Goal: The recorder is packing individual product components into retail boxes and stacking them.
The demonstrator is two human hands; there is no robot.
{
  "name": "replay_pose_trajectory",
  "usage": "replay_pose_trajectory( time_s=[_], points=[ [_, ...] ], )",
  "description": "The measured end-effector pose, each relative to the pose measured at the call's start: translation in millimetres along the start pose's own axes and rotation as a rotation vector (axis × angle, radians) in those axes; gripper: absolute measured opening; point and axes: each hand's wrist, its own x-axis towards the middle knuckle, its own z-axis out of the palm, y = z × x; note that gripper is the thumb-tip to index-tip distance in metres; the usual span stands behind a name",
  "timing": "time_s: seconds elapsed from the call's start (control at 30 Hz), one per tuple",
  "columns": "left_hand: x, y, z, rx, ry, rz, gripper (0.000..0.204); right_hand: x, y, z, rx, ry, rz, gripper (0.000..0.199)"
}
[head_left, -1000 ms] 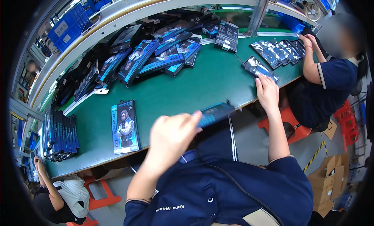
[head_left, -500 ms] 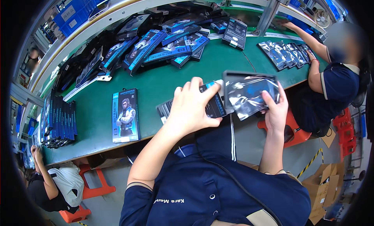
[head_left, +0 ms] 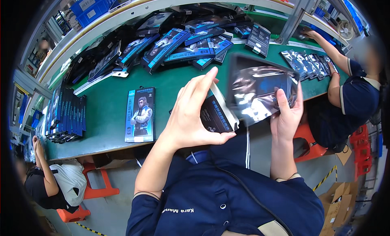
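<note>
My left hand (head_left: 185,114) is wrapped round a dark printed cardboard box (head_left: 215,114), thumb below and fingers above. The box's end beside the tray stands open, with a pale flap edge showing. Just to the right, my right hand (head_left: 287,114) grips a black tray (head_left: 239,65), thumb on top. In the tray lies a shiny, see-through pouch (head_left: 260,87) with something dark inside; the tray is blurred by motion. Box and tray are close together, over the table's front edge. A similar closed box (head_left: 140,114) lies face up on the table to the left.
Closed boxes stand in a row (head_left: 65,118) at the green table's (head_left: 101,102) left end. A loose heap of boxes (head_left: 187,49) fills the back beneath a shelf. At right, a co-worker (head_left: 357,81) sits by several shiny pouches (head_left: 306,64). Another person (head_left: 44,179) sits at far left.
The tray in my right hand has risen and tilted. My left hand has turned the box, so its open end now shows. The whole view has shifted slightly.
</note>
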Motion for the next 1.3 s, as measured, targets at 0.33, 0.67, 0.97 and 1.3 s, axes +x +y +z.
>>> replay_pose_trajectory(
  time_s=[0.33, 0.67, 0.97, 1.3],
  points=[
    [3.4, 20.7, 7.6, 0.299, -0.078, 0.083, 0.123, 31.5, -55.4, 20.0, -0.556, -0.553, -0.174, 0.077],
    [1.2, -8.2, 61.1, -0.356, 0.578, -0.134, 0.118, 24.5, -25.8, 54.0, -0.808, -0.837, -0.671, 0.012],
    [6.5, 16.5, 27.0, -0.943, 0.563, -0.292, 0.029, -13.9, 42.3, 66.3, -0.426, -0.431, -0.704, 0.039],
    [-8.4, -9.6, 27.2, -0.711, 0.507, -0.059, 0.026, -15.5, 71.0, 63.5, -0.066, -0.426, -0.581, 0.039]
  ],
)
